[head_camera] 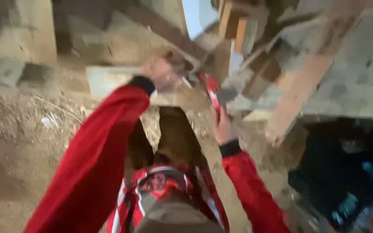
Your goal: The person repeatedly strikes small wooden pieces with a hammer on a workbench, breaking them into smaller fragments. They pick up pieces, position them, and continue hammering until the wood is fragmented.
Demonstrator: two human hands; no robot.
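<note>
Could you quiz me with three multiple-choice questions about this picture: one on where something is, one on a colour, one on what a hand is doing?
1. Where is the left hand?
A. By the pale block
B. Flat on the dirt
C. In a pocket

2. What colour are the sleeves?
A. Blue
B. Red
C. Green

3. The right hand is:
A. Empty and spread
B. Out of view
C. Closed on a red-handled tool

Answers: 1 A, raised beside the block's end. 2 B, both arms red with dark cuffs. 3 C, the handle rises from its grip, though blurred.
</note>
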